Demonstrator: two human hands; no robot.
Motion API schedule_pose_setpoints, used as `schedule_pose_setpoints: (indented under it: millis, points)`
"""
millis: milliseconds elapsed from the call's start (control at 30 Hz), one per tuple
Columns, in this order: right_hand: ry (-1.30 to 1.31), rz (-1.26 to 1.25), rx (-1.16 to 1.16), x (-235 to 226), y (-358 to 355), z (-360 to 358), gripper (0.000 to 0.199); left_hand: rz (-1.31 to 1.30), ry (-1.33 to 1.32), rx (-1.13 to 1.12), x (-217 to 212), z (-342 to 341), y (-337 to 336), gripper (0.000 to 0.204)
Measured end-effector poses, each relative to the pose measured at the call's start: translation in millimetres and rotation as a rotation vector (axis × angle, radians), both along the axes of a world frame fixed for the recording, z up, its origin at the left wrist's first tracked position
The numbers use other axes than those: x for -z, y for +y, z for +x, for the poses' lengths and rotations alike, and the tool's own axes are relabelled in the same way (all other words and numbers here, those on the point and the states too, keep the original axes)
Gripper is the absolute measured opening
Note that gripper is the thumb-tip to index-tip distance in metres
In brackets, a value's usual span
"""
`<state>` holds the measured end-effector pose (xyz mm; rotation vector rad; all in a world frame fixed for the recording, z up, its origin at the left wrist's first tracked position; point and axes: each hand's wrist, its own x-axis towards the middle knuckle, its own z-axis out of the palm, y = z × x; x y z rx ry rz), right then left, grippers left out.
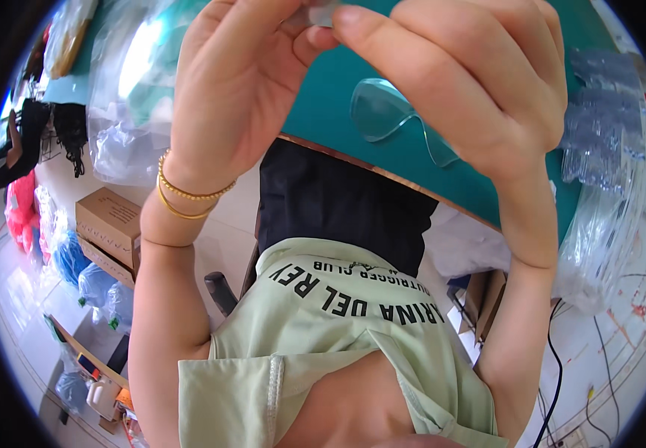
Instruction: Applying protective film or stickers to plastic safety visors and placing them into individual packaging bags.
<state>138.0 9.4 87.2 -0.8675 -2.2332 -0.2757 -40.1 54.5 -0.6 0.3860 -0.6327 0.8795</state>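
We see both hands raised close to the camera, above the near edge of a green desk [323, 112]. The left hand [237, 71], with two gold bangles [185, 200] at its wrist, and the right hand [465, 82] meet at the top of the view, fingertips pinched together on a small clear piece [323, 13] held between them; it is too blurred and cut off by the rim for us to tell what it is. So each grip is closed on that same piece, thumb against forefinger.

Just beyond the right hand a pair of clear safety glasses [390, 116] lies on the desk, partly hidden by the fingers. Clear plastic bags [125, 89] sit at the left of the desk, and a bundle of clear packets [603, 127] hangs at its right side. Below the left forearm a cardboard box [110, 220] stands on the floor, with blue-filled bags [73, 257] beside it.
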Motion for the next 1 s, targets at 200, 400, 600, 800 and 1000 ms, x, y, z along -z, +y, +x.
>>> schedule_pose_setpoints:
  millis: [200,400,600,800,1000]
  points:
    - [1.112,-0.486,0.171,65,-73,77,0.072,0.04,1.043,-0.497,-19,4,-55,0.017]
    - [1.388,-0.797,0.108,100,-136,75,0.046,0.258,1.25,-0.387,2,-2,-63,0.015]
    - [1.281,-0.929,0.517,89,-133,71,0.011,0.284,1.404,-0.552,11,11,-54,0.014]
    - [1.042,-1.05,0.775,86,-120,68,0.013,0.425,1.799,-0.74,9,26,-52,0.019]
    - [1.008,-1.137,0.819,84,-116,70,0.015,0.275,1.865,-0.837,12,35,-53,0.025]
